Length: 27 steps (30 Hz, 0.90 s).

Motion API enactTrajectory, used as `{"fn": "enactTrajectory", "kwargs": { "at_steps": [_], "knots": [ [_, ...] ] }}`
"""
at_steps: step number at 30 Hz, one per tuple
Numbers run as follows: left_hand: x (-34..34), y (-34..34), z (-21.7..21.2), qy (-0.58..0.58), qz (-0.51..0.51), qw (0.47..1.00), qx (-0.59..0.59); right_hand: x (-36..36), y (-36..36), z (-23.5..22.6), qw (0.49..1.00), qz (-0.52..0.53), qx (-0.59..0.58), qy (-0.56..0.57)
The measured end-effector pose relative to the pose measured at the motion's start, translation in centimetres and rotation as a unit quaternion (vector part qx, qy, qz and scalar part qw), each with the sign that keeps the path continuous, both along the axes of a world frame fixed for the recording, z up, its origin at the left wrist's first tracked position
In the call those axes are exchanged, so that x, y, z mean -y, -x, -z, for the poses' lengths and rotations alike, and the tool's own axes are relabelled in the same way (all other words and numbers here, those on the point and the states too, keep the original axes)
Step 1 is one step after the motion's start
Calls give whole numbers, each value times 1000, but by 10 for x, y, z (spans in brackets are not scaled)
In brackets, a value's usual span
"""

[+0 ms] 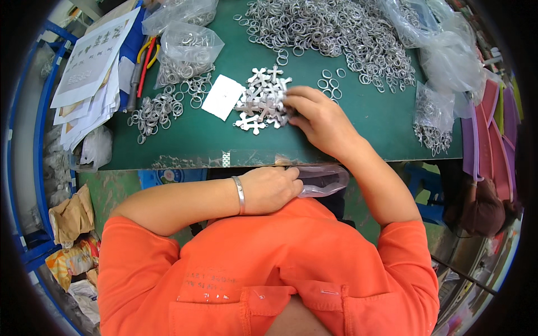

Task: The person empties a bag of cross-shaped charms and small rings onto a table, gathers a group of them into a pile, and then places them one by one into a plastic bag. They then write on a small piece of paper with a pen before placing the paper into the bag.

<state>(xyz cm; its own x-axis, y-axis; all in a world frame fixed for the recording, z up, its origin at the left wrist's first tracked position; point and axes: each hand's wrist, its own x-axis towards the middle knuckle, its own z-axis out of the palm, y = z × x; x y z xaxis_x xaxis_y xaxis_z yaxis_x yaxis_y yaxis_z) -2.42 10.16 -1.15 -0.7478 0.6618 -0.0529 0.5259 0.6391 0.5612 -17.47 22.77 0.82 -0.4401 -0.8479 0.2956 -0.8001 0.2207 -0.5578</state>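
On the green table top lies a small heap of silver cross pendants, stacked loosely on each other. My right hand reaches to the heap's right side, its bent fingertips touching the crosses; thumb and fingers stand apart, though the tips are slightly blurred. Below the table's front edge, my left hand, with a metal bangle at its wrist, is closed on the rim of a clear plastic bag. The bag's mouth gapes just under the edge. A white square card rests left of the crosses.
Metal rings form a big pile at the back and a smaller group at left. Ring-filled plastic bags stand behind it. Red-handled pliers lie beside papers. Another bag of rings sits at right, near a person.
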Motion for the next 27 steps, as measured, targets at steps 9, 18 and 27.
{"fn": "enactTrajectory", "kwargs": {
  "at_steps": [9, 18, 27],
  "knots": [
    [4, 17, -17, -132, 19, 989, 66, -55, -7, 2, 909, 206, 323, 166],
    [-17, 21, -19, -54, 59, 989, 121, -70, -31, -29, 958, 188, 171, -136],
    [-35, 27, -1, -48, -8, 988, 144, -80, -36, -31, 973, 109, 191, -74]
  ]
}}
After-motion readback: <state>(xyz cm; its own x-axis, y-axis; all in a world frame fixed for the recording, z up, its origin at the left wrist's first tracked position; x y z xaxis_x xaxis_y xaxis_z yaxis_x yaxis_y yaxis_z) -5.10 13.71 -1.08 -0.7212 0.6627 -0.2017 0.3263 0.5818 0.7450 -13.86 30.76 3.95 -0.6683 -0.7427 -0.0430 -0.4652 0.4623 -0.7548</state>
